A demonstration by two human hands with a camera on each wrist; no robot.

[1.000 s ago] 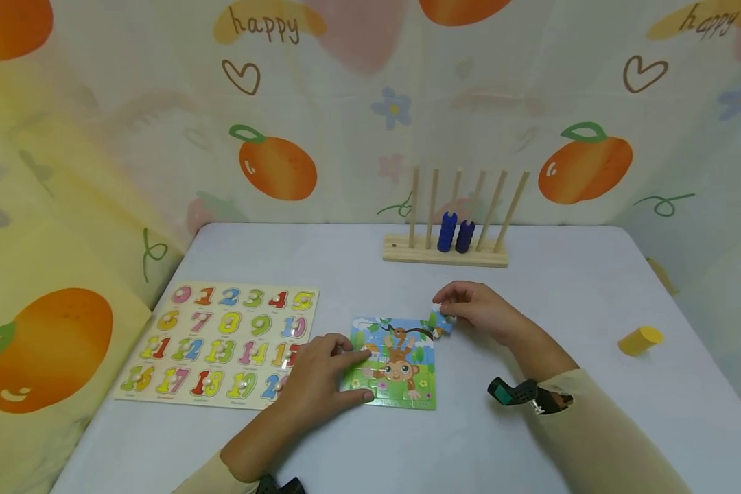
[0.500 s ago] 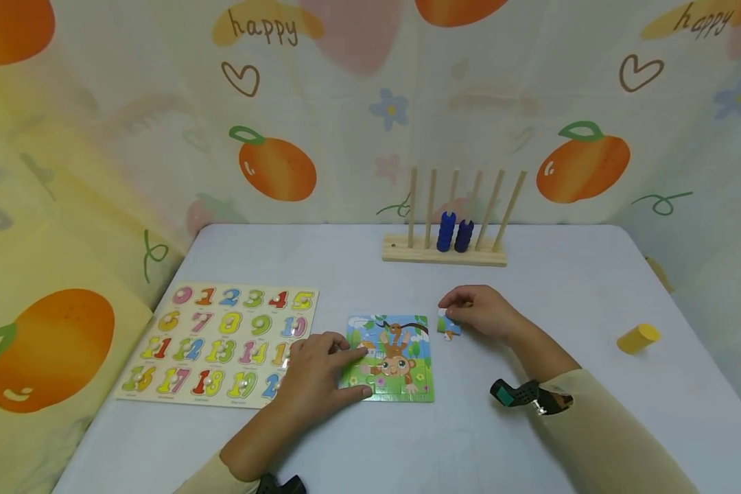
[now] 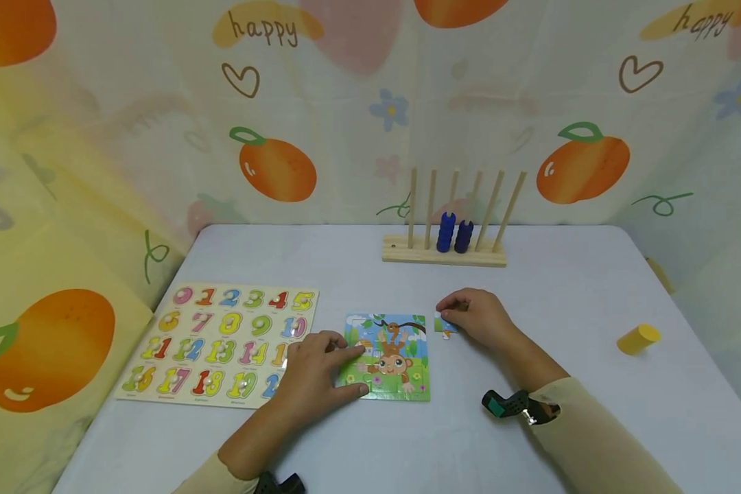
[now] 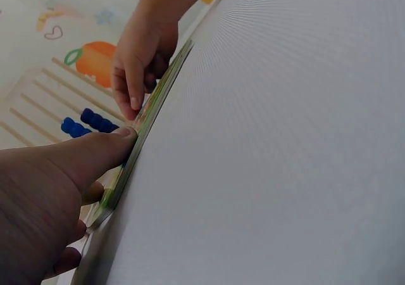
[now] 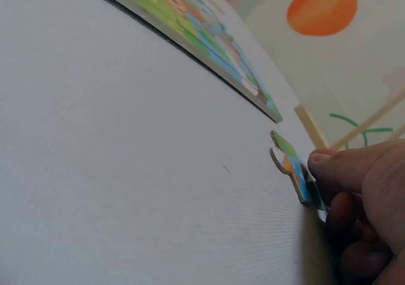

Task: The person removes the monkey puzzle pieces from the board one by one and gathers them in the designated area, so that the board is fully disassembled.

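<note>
A square jigsaw puzzle (image 3: pixel 401 387) with a monkey picture lies flat on the table. My left hand (image 3: pixel 315 370) rests at its left side, thumb and index finger stretched onto the picture. The left wrist view shows that thumb (image 4: pixel 107 149) on the puzzle's near edge. Just right of the puzzle, my right hand (image 3: pixel 481 319) pinches a small jigsaw piece (image 3: pixel 446 326) between thumb and fingers. Blue, green and orange show on the piece (image 5: pixel 292 164) in the right wrist view, where it is tilted and apart from the puzzle's corner (image 5: pixel 269 111).
A number board (image 3: pixel 222 329) with coloured digits lies at the left, partly behind my left hand. Toward the back stands a wooden peg rack (image 3: pixel 401 255) with blue beads on two pegs. A yellow cylinder (image 3: pixel 637 339) is at the right. Patterned cloth (image 3: pixel 346 103) hangs behind the table.
My right hand has drawn the piece away from the puzzle's upper right corner, and the piece has turned. The puzzle has slid slightly left. My left hand stays on it.
</note>
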